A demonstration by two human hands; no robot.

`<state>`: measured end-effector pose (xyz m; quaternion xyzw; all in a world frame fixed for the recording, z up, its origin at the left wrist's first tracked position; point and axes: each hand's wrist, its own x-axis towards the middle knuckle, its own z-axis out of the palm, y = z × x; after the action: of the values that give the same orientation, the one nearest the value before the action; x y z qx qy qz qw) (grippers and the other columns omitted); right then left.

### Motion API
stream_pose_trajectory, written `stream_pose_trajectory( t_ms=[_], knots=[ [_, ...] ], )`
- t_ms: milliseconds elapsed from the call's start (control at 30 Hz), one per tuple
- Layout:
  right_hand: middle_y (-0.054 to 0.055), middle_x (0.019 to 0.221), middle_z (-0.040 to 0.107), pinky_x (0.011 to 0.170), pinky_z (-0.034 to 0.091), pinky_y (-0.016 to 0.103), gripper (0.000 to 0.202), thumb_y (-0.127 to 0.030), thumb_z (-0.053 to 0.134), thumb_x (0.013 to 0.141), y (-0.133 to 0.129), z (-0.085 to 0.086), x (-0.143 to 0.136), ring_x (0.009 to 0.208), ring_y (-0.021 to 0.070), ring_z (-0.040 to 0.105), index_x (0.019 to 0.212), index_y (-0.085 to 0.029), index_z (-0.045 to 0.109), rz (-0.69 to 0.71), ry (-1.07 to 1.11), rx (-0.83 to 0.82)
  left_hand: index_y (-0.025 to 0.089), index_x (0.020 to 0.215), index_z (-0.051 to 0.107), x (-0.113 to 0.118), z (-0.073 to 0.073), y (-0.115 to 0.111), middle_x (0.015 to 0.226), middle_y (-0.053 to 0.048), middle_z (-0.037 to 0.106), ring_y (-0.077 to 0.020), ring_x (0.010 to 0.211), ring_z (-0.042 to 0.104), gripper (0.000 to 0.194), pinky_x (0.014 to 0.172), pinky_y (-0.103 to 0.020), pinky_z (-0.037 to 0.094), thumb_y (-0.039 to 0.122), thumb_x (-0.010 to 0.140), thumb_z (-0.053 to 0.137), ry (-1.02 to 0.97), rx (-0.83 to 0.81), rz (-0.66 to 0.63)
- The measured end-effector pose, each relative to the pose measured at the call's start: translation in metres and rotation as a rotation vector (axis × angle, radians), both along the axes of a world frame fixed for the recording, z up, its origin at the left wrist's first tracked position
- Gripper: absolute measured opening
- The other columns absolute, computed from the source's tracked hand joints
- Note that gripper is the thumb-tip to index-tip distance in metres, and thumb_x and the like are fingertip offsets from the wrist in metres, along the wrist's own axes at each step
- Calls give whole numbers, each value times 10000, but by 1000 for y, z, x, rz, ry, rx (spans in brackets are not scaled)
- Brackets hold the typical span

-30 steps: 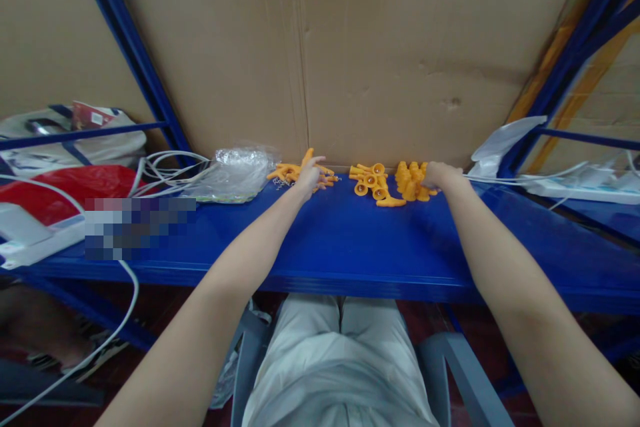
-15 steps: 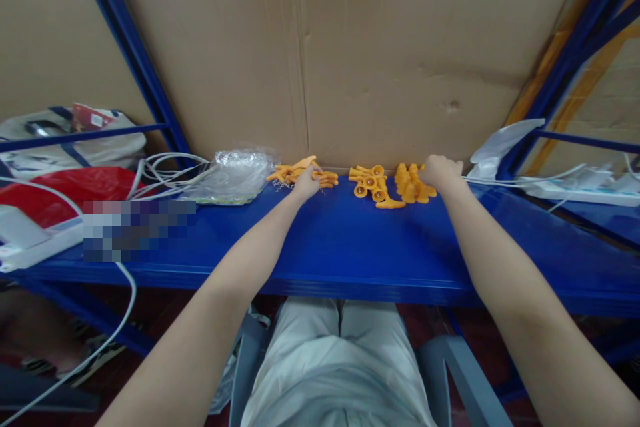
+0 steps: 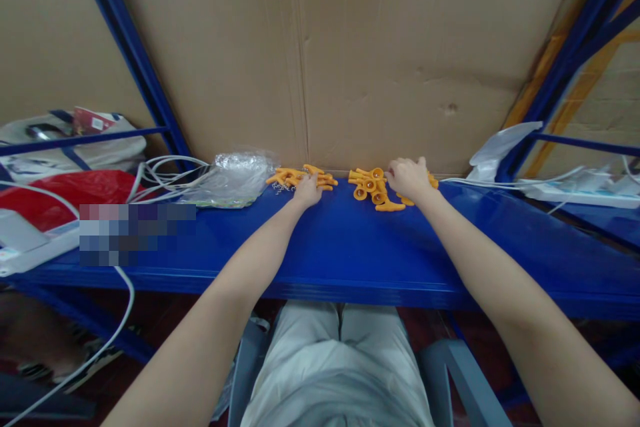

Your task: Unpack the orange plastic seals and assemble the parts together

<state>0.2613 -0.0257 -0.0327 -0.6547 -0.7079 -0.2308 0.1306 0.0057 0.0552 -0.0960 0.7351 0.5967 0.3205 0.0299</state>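
Observation:
My left hand (image 3: 307, 192) rests at the right side of a loose pile of orange plastic pieces (image 3: 285, 177), its fingers bent onto one of them. Thin metal bits hang among that pile. Farther right, my right hand (image 3: 407, 177) is palm down, with its fingertips hidden beneath it. It lies between a heap of orange pieces with round cup-like ends (image 3: 369, 183) and a group of orange pieces (image 3: 433, 180) that it mostly covers. One curved orange piece (image 3: 390, 206) lies in front of the heap.
Clear plastic packaging (image 3: 235, 180) and white cables (image 3: 170, 163) lie to the left, near a red bag (image 3: 75, 188). Tall cardboard (image 3: 400, 47) stands behind the blue tabletop (image 3: 350, 247). A white power strip (image 3: 590, 192) is at right. Blue posts frame both sides.
My right hand has moved left from the outer side of the right orange group to over it, near the middle heap. My left hand has shifted slightly toward me at its pile.

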Motion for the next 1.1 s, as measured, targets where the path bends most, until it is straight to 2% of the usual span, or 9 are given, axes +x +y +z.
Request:
stream_pose_trajectory(
  t_ms=[67, 167, 300, 467, 700, 833, 967, 1100],
  knots=[
    [225, 1209, 710, 1029, 356, 519, 400, -226, 360, 989, 3, -7, -3, 1173, 344, 630, 1179, -91, 685, 77, -20, 4, 129, 1418, 509, 1, 1, -3, 1457, -199, 574, -295, 1401, 514, 469, 1184, -417, 399, 190, 955, 554, 154, -17, 19],
    [218, 1327, 669, 1083, 327, 541, 430, -282, 372, 1013, 8, -19, -8, 1245, 342, 598, 1304, -111, 638, 175, -30, -24, 69, 1510, 419, 3, 3, -8, 1540, -221, 500, -295, 1449, 461, 551, 1200, -396, 367, 221, 986, 498, 285, -35, 30],
    [197, 1412, 634, 1109, 312, 604, 459, -287, 405, 1005, 15, -33, -12, 1282, 349, 590, 1412, -155, 571, 265, -26, -117, 91, 1543, 403, 5, 6, -16, 1595, -222, 428, -329, 1451, 447, 577, 1178, -434, 380, 243, 990, 468, 372, -55, 69],
    [211, 1333, 677, 1091, 337, 579, 437, -276, 448, 980, 19, -40, -14, 1252, 345, 614, 1375, -133, 567, 263, -25, -126, 106, 1525, 447, 7, 10, -23, 1626, -231, 368, -388, 1428, 432, 575, 1137, -522, 404, 211, 961, 483, 482, -22, 132],
    [230, 1188, 699, 979, 403, 471, 320, -210, 426, 947, 25, -47, -17, 1126, 335, 651, 1207, -105, 581, 299, -23, -69, 178, 1525, 455, 8, 7, -23, 1631, -201, 385, -442, 1449, 387, 623, 1121, -654, 372, 348, 930, 524, 448, 2, 119],
    [214, 1101, 696, 937, 422, 437, 251, -206, 440, 929, 35, -49, -9, 1062, 322, 645, 1125, -131, 579, 337, 16, 57, 176, 1540, 439, 10, 7, -23, 1649, -194, 360, -429, 1487, 353, 625, 1135, -649, 369, 349, 942, 497, 395, 51, 98],
    [165, 1026, 678, 882, 442, 430, 167, -212, 502, 877, 44, -46, 1, 972, 309, 621, 1029, -190, 568, 433, 84, 198, 198, 1551, 428, 15, 13, -28, 1659, -178, 352, -403, 1506, 341, 605, 1148, -649, 358, 315, 959, 470, 333, 211, -9],
    [150, 1000, 663, 878, 453, 457, 171, -176, 496, 857, 44, -39, 6, 968, 314, 598, 1012, -208, 559, 531, 131, 302, 201, 1551, 423, 24, 19, -37, 1666, -164, 347, -357, 1506, 360, 583, 1178, -634, 325, 273, 972, 437, 307, 341, -152]
  ],
)
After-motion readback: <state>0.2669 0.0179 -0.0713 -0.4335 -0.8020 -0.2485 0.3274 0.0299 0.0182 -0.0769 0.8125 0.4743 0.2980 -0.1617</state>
